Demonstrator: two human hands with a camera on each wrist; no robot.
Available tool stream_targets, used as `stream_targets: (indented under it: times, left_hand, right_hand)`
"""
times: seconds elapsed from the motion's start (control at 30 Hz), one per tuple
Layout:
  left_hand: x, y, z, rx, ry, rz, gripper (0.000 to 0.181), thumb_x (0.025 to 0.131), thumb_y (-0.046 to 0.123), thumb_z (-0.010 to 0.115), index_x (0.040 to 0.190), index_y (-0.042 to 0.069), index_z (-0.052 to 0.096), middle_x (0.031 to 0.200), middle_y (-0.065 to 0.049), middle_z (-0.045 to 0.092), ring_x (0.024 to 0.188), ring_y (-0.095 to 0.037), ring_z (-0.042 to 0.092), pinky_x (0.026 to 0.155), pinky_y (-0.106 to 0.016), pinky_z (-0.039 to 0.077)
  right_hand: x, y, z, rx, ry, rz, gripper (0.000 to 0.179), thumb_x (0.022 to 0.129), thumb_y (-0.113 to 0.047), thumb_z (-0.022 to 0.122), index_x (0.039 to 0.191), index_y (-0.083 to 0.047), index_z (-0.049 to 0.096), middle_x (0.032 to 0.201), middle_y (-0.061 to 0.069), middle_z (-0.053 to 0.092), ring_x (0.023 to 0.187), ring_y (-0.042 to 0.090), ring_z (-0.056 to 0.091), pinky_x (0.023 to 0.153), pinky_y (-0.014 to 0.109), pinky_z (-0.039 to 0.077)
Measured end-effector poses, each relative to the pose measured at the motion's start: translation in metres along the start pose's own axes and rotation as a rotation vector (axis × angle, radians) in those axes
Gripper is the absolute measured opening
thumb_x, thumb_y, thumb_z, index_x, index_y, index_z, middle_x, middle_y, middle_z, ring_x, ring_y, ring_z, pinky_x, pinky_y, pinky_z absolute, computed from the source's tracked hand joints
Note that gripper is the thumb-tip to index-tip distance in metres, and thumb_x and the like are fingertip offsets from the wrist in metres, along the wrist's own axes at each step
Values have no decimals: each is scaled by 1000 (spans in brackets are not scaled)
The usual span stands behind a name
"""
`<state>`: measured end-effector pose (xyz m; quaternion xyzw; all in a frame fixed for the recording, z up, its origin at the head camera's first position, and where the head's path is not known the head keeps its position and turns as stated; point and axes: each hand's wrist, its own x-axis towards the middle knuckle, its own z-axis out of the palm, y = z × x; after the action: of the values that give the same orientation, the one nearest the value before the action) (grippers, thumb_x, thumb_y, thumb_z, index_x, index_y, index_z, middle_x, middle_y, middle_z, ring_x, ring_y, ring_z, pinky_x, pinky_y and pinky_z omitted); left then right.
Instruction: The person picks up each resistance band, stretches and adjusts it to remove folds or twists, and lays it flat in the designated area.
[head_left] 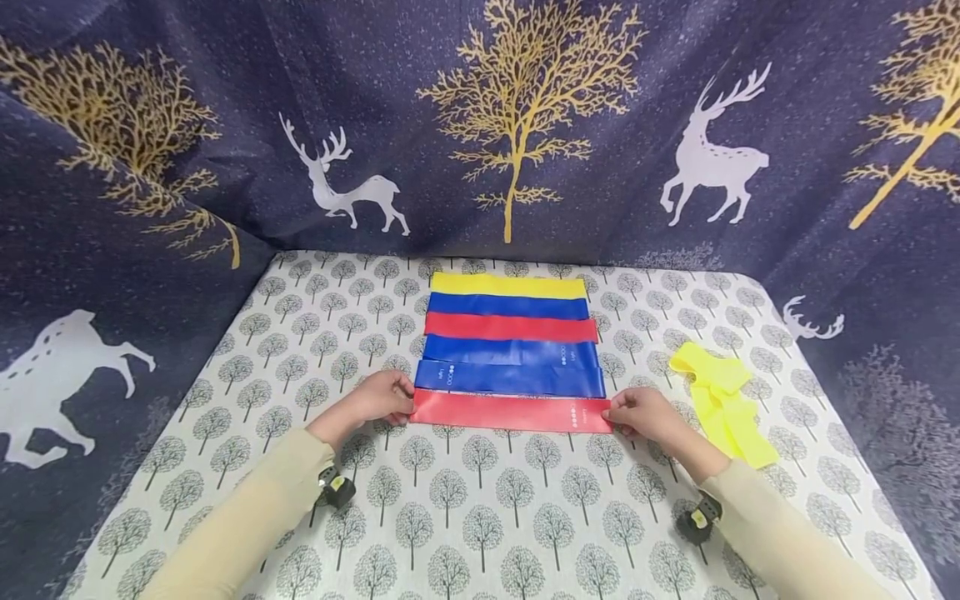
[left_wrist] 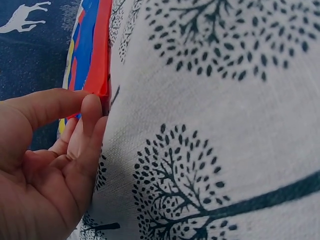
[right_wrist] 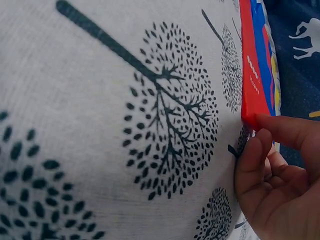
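Note:
A red resistance band, printed "Heavy" near its right end, lies stretched flat along the front of a row of bands. My left hand pinches its left end between thumb and fingers. At the other end, my right hand pinches the band's corner; the right wrist view shows the thumb and fingertips right at that red edge. Directly behind it lie two overlapping blue bands with white print. Farther back come another red band, a blue band and a yellow band.
Crumpled yellow bands lie in a loose heap right of the row, beyond my right hand. A tree-print cloth covers the table. Dark curtains with deer and trees hang behind and at both sides.

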<state>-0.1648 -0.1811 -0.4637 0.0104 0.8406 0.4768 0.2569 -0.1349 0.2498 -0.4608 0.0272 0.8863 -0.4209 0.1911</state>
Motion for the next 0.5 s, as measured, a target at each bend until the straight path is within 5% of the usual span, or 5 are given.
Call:
stream_targets:
  times: [0.5]
  left_hand:
    - [5,1,1,29,51,-33,25,85,-1,69,106,-8,59,76,-9,67,59,-13,64,58,-27,61]
  right_hand:
    - [6,-6,0,-135,10,35,18,91,-16,73,81,-3,66,65,-1,59,56,10,53,51,22,48]
